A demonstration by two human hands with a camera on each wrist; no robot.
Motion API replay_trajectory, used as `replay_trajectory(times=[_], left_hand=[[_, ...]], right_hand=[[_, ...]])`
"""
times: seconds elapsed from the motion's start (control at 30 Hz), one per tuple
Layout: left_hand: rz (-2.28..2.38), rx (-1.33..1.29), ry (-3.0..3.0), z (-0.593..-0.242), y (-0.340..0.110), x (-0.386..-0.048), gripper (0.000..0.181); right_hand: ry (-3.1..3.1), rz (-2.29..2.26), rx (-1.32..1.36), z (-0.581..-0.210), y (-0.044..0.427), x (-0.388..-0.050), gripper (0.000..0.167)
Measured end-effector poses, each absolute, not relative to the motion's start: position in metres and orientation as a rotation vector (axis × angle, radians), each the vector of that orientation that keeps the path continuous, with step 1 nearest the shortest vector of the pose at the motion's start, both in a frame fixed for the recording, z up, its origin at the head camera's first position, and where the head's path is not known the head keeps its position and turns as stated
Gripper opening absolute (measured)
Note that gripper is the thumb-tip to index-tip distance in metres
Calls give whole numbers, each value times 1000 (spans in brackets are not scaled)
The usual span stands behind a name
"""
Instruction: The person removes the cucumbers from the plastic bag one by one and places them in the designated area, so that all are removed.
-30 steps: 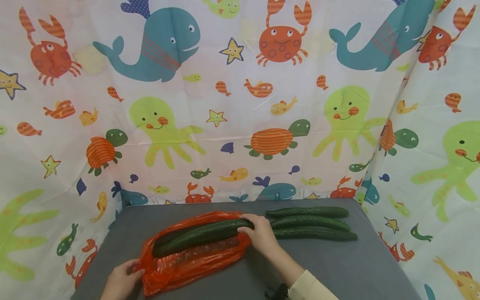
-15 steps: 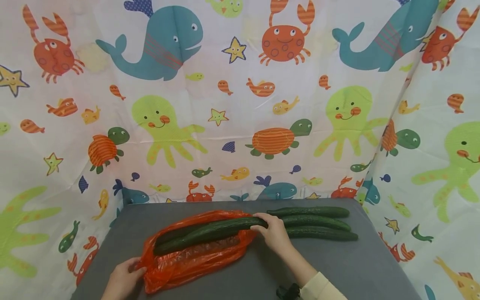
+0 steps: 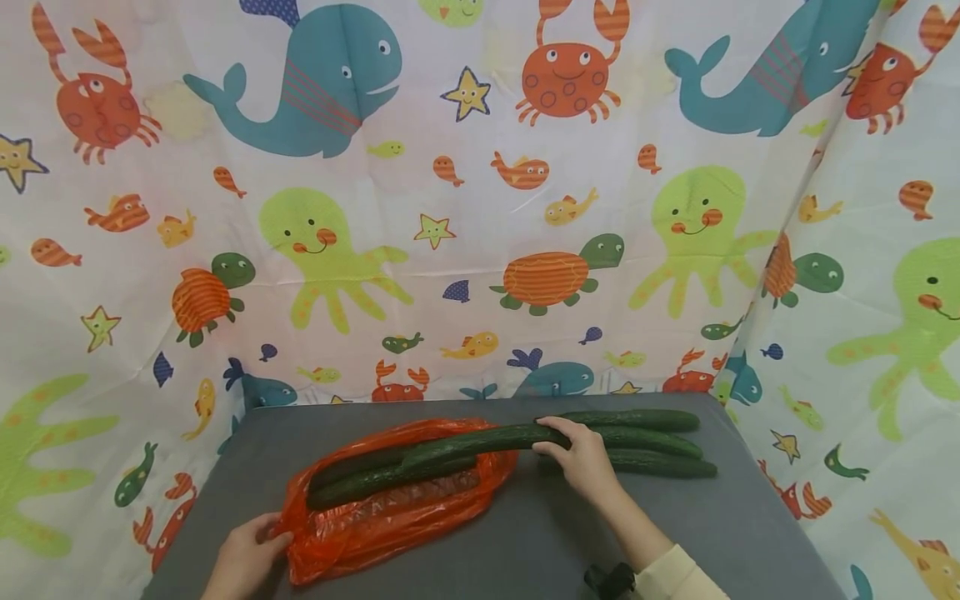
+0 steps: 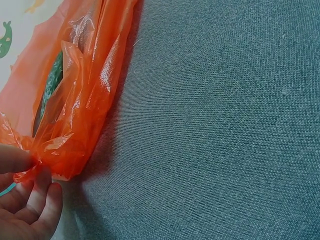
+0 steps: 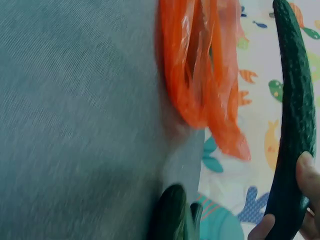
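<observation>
An orange plastic bag [image 3: 405, 542] lies with its mouth spread on the left of the table. My left hand [image 3: 246, 557] pinches the bag's near left corner between thumb and fingers, as the left wrist view also shows [image 4: 32, 200]. One cucumber [image 3: 480, 443] is gripped near its right end by my right hand [image 3: 581, 458]; its left part reaches over the bag's opening. More cucumber [image 3: 352, 487] shows inside the bag, partly hidden. In the right wrist view the held cucumber [image 5: 295, 100] stands raised, apart from the bag [image 5: 185, 75].
Three cucumbers [image 3: 660, 464] lie side by side on the right of the grey table [image 3: 525, 550], their left ends behind my right hand. A white curtain [image 3: 465, 333] printed with sea animals closes off the back and sides.
My right hand has drawn the held cucumber rightward out of the bag, from over the bag's right end to in front of the three cucumbers. The left hand stays at the bag's corner.
</observation>
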State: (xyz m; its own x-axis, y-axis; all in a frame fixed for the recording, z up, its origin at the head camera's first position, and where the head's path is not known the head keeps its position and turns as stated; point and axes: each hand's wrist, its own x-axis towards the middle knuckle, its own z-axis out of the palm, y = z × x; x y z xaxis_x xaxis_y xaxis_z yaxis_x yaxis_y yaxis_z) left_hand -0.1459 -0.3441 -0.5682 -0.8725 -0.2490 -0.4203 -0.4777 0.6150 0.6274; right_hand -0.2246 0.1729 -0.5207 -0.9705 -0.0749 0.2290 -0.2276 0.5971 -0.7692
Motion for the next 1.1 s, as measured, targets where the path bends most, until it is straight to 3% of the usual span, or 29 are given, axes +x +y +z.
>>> replay_trajectory(times=[1.1], left_hand=[[1121,-607,2544,-565,-344,-143,67]], right_hand=[[-2679,1109,157,-553,279,-203,46]])
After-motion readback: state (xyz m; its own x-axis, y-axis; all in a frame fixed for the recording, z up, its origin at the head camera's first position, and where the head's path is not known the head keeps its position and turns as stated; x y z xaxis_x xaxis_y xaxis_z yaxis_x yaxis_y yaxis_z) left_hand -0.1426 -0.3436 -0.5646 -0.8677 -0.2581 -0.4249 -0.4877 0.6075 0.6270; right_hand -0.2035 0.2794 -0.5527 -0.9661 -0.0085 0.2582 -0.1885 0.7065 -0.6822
